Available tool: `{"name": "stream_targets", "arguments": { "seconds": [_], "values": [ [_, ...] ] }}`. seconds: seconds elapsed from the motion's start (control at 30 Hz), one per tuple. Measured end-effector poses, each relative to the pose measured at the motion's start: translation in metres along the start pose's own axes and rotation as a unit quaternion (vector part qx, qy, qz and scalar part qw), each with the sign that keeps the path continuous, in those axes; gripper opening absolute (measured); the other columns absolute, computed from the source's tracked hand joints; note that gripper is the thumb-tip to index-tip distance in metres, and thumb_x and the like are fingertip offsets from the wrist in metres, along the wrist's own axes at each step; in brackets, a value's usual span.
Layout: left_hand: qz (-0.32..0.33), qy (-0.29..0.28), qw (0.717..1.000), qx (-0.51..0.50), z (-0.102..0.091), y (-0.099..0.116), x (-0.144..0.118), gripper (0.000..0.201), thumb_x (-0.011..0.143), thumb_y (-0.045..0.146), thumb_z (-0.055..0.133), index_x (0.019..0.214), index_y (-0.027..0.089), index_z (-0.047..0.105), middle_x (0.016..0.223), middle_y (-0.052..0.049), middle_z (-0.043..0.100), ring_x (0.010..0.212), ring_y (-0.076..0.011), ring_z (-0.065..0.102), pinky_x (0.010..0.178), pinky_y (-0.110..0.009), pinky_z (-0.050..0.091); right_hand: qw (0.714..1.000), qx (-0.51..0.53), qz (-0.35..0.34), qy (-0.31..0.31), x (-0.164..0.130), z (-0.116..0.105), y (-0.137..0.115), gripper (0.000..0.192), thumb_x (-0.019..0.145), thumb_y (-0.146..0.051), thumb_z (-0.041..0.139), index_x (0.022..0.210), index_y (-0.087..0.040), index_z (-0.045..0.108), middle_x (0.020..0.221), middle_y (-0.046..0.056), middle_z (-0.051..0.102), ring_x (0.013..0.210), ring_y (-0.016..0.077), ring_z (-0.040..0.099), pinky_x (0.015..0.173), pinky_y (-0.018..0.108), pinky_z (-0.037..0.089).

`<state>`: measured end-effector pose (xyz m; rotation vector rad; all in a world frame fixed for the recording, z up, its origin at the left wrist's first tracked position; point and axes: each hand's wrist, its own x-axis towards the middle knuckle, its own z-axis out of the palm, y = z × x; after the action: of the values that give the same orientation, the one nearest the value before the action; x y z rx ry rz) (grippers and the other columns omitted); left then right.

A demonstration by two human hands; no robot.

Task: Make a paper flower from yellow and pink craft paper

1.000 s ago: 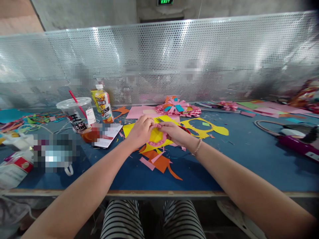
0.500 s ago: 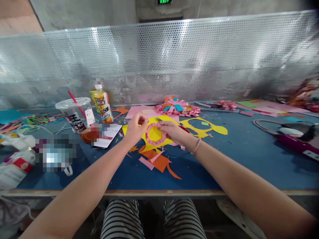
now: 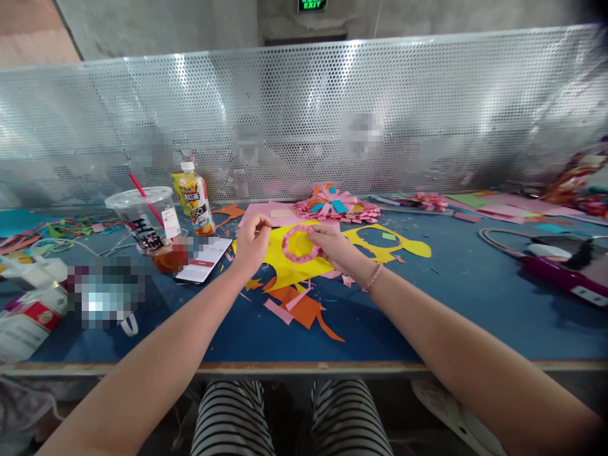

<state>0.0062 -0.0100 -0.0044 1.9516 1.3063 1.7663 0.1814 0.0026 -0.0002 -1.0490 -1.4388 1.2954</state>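
Centrally, a pink ring [image 3: 301, 243] of crinkled, ruffled paper sits above a yellow sheet [image 3: 289, 263]; its rim is wavy and its middle is open, so the yellow shows through; the right hand [image 3: 336, 247] pinches the ring at its right edge, fingers narrow on the paper; the left hand [image 3: 251, 240] hovers just left of it, thumb and forefinger nipped together, though whether they hold anything I cannot tell. Under the sheet lie orange scraps [image 3: 304, 309] with pointed, jagged cuts and a few pink strips; all are flat, matte paper on the blue table [image 3: 427, 316], which looks felt-like and is flecked with tiny offcuts; to the right a yellow offcut [image 3: 386, 243] has round holes cut out; behind the ring a pink flower [image 3: 336, 206] of folded paper carries orange and teal bits. Left of the hands stand a clear plastic cup [image 3: 145, 218] with a red straw and a small bottle [image 3: 196, 199]; a perforated metal screen [image 3: 304, 120] backs the table.
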Motion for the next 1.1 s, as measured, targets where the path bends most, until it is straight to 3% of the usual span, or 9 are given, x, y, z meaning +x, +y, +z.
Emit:
{"name": "stream_targets", "arguments": {
  "seconds": [0.07, 0.23, 0.3, 0.53, 1.1],
  "values": [
    [0.017, -0.021, 0.999, 0.032, 0.002, 0.000, -0.002, 0.013, 0.072, 0.011, 0.043, 0.071, 0.017, 0.054, 0.070, 0.000, 0.059, 0.062, -0.0097, 0.053, 0.060, -0.022, 0.042, 1.000, -0.012, -0.013, -0.009, 0.001, 0.000, 0.001, 0.010, 0.072, -0.014, 0.050, 0.063, -0.017, 0.051, 0.049, -0.005, 0.050, 0.037, 0.0042, 0.041, 0.037, 0.015, 0.035],
    [0.153, -0.094, 0.974, 0.138, 0.009, 0.002, -0.010, 0.015, 0.072, 0.011, 0.050, 0.077, 0.018, 0.063, 0.079, -0.003, 0.065, 0.075, -0.0134, 0.057, 0.072, -0.027, 0.046, 0.994, 0.006, -0.054, -0.092, 0.000, 0.007, 0.005, 0.002, 0.076, -0.019, 0.052, 0.074, -0.018, 0.053, 0.065, -0.003, 0.057, 0.050, 0.0062, 0.054, 0.054, 0.019, 0.047],
    [0.172, -0.098, 0.967, 0.161, 0.011, 0.001, -0.011, 0.014, 0.072, 0.013, 0.053, 0.078, 0.018, 0.064, 0.080, -0.004, 0.065, 0.079, -0.0149, 0.058, 0.076, -0.028, 0.046, 0.991, 0.009, -0.064, -0.116, 0.000, 0.010, 0.006, 0.004, 0.077, -0.021, 0.053, 0.078, -0.018, 0.053, 0.069, -0.002, 0.059, 0.053, 0.0067, 0.055, 0.057, 0.020, 0.048],
    [0.093, -0.061, 0.982, 0.150, 0.011, 0.000, -0.008, 0.007, 0.071, 0.015, 0.058, 0.071, 0.019, 0.063, 0.072, -0.002, 0.066, 0.069, -0.0131, 0.059, 0.067, -0.025, 0.047, 0.990, 0.018, -0.065, -0.121, -0.004, 0.015, 0.006, 0.015, 0.077, -0.023, 0.057, 0.089, -0.018, 0.049, 0.076, -0.001, 0.059, 0.057, 0.0062, 0.056, 0.061, 0.022, 0.051],
    [0.102, -0.016, 0.978, 0.180, 0.013, 0.007, -0.010, 0.007, 0.072, 0.016, 0.055, 0.070, 0.018, 0.060, 0.075, -0.005, 0.064, 0.074, -0.0173, 0.055, 0.072, -0.032, 0.044, 0.968, -0.055, -0.185, -0.161, -0.006, 0.020, 0.007, 0.024, 0.075, -0.028, 0.058, 0.096, -0.018, 0.055, 0.085, 0.001, 0.061, 0.073, 0.0106, 0.060, 0.073, 0.027, 0.052]
  ]
}}
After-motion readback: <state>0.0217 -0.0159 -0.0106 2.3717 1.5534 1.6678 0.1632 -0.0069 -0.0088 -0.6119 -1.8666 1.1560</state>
